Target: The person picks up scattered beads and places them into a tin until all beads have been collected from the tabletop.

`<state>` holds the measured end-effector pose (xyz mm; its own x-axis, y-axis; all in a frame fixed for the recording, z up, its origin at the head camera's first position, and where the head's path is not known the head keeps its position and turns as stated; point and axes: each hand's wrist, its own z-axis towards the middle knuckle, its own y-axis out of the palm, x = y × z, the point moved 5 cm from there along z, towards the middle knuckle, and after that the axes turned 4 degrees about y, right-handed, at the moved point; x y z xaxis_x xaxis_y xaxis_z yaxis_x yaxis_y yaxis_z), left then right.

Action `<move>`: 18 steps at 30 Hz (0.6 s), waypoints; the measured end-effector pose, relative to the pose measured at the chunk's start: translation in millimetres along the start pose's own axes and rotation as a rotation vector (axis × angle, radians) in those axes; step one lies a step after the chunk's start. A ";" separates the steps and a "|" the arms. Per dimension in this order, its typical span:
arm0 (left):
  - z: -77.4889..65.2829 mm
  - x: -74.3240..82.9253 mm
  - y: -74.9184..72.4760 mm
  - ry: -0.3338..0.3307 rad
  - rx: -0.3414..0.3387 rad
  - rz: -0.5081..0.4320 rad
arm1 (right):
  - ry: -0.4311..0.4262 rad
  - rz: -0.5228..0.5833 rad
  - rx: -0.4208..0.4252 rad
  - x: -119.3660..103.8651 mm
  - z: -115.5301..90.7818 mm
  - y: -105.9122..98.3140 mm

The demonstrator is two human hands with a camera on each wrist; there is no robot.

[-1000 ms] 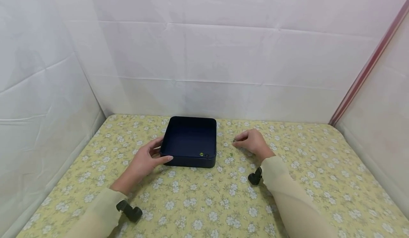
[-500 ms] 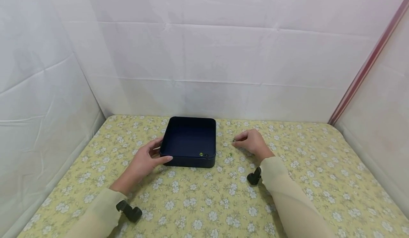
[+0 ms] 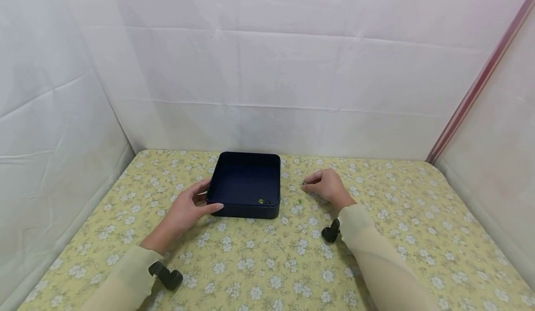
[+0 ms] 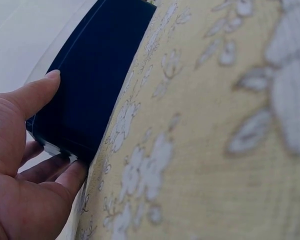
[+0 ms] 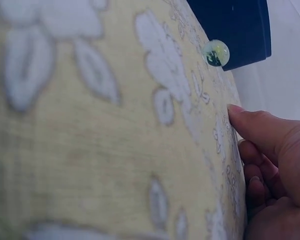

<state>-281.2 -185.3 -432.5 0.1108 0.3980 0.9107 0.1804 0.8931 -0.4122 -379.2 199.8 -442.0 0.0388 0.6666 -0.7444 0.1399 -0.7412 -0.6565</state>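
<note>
A dark blue, shallow square box (image 3: 244,176) stands on the flowered cloth. My left hand (image 3: 186,210) grips its near left corner, thumb on the front wall and fingers at the left side, as the left wrist view also shows. Inside, near the front right corner, lie a yellow-green marble (image 3: 261,201) and a dark marble (image 3: 268,203). A clear green marble (image 3: 299,201) rests on the cloth right of the box. Beyond it, my right hand (image 3: 328,186) is low at the cloth, thumb and fingertips pinching a small dark marble, mostly hidden by the fingers.
A yellow cloth with white flowers (image 3: 259,264) covers the table. White sheeting (image 3: 251,69) hangs behind and at both sides, with a red strip (image 3: 480,83) at the right corner. Small black devices (image 3: 166,275) are strapped to both wrists.
The view shifts very slightly. Both hands, the box and the marbles keep their places relative to one another.
</note>
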 end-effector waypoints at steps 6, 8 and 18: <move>0.8 -2.0 -0.4 -0.001 0.000 -0.006 | 0.018 0.017 0.015 1.1 -0.1 1.7; 1.2 -3.5 -0.2 -0.002 -0.001 -0.003 | 0.021 0.024 0.018 2.2 -0.1 1.8; 3.2 -6.5 0.4 -0.021 0.008 0.009 | -0.007 0.065 0.013 0.9 -1.8 1.4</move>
<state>-285.0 -186.8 -438.5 0.0919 0.4101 0.9074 0.1720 0.8910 -0.4201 -377.2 199.4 -443.4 0.0406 0.6162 -0.7865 0.1241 -0.7842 -0.6080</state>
